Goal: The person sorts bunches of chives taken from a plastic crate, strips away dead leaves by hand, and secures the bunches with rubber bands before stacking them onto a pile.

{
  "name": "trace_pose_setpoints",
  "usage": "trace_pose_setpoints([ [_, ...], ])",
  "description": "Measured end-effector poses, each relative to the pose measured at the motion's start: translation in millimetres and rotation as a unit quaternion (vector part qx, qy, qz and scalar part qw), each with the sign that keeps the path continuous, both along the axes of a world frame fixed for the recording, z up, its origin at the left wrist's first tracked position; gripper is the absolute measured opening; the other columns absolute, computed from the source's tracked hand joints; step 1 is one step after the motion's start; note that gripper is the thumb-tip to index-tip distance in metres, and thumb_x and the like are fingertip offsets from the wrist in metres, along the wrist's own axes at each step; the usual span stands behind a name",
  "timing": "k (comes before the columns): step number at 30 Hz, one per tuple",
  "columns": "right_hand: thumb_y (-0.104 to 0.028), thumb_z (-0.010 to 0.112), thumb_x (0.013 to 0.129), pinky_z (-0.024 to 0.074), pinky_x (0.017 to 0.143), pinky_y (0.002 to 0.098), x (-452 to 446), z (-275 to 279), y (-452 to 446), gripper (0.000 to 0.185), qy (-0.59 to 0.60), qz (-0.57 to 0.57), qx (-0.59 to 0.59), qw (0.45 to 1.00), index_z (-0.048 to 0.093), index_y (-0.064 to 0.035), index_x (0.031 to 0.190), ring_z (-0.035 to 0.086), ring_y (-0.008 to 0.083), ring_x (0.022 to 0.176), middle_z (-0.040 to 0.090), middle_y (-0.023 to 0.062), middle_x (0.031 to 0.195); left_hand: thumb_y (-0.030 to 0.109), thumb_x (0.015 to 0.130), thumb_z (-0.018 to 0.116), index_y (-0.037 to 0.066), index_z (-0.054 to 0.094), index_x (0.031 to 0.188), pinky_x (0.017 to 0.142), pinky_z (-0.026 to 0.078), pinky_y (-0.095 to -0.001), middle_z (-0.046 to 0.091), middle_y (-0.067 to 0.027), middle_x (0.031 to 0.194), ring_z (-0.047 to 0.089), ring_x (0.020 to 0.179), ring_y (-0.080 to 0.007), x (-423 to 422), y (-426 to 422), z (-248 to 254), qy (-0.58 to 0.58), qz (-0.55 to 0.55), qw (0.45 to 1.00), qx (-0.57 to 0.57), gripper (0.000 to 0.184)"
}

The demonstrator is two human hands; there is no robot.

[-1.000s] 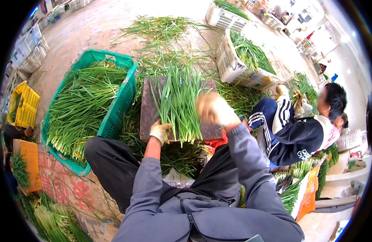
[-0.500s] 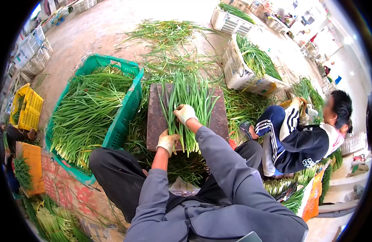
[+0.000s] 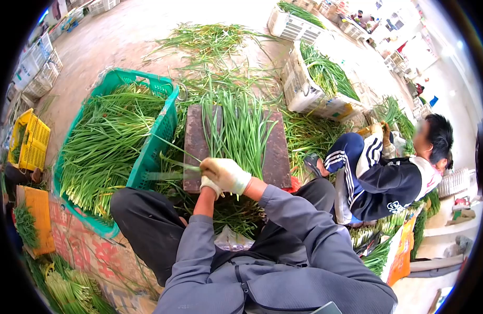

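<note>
Long green leafy stalks (image 3: 236, 128) lie spread on a dark brown board (image 3: 277, 152) in front of my knees. My right hand (image 3: 225, 174), in a pale glove, is closed at the board's near edge, with a few thin stalks sticking out of it to the left. Just beneath it is my left hand (image 3: 211, 187), also gloved, mostly covered by the right one, so its fingers do not show. The lower ends of the stalks on the board pass behind my right hand.
A green crate (image 3: 170, 123) full of stalks stands left of the board. White crates (image 3: 299, 86) are at the back right. A co-worker (image 3: 393, 175) sits at the right. Loose leaves (image 3: 210, 42) litter the floor, and a yellow crate (image 3: 37, 138) stands far left.
My right hand has come down from the middle of the stalks to my left hand and now holds a few thin stalks pointing left. The view has shifted slightly.
</note>
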State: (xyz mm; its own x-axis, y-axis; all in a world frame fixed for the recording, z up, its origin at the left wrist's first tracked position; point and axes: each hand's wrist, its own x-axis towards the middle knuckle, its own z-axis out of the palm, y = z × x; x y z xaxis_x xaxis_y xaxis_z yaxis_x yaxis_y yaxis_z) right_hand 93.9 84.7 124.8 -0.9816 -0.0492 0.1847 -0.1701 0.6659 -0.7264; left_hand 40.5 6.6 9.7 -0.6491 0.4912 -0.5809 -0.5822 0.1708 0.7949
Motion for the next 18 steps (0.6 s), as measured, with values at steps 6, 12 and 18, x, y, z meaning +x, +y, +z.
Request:
trace_pose_setpoints([
  [6,-0.011,0.063,0.089,0.0533,0.080,0.0428,15,9,-6,0.015,0.076,0.036,0.037,0.996,0.063,-0.0039,0.102,0.065,0.0363,0.091,0.067,0.0148,0.095,-0.003,0.078,0.073,0.003,0.059,0.125,0.066,0.053,-0.0334,0.069,-0.0094,0.089,0.065,0.073,-0.0202,4,-5,2,-0.004,0.005,1.000,0.009,0.050],
  [12,-0.014,0.070,0.080,0.0523,0.066,0.0455,13,36,-68,0.015,-0.041,0.140,0.238,0.960,0.068,-0.0144,0.095,0.065,0.0330,0.071,0.064,0.0129,0.074,-0.001,0.077,0.076,0.003,0.058,0.128,0.070,0.056,-0.0340,0.070,-0.0105,0.093,0.067,0.077,-0.0220,10,-9,6,-0.004,0.030,0.999,0.028,0.054],
  [18,-0.017,0.069,0.082,0.0555,0.079,0.0351,-25,69,-8,0.025,-0.013,0.330,-0.023,0.943,0.073,-0.0099,0.106,0.069,0.0282,0.086,0.071,0.0122,0.099,-0.002,0.077,0.076,0.004,0.058,0.128,0.049,0.045,-0.0319,0.068,-0.0074,0.084,0.058,0.058,-0.0155,0,-5,-8,-0.118,0.096,0.987,0.056,0.054],
])
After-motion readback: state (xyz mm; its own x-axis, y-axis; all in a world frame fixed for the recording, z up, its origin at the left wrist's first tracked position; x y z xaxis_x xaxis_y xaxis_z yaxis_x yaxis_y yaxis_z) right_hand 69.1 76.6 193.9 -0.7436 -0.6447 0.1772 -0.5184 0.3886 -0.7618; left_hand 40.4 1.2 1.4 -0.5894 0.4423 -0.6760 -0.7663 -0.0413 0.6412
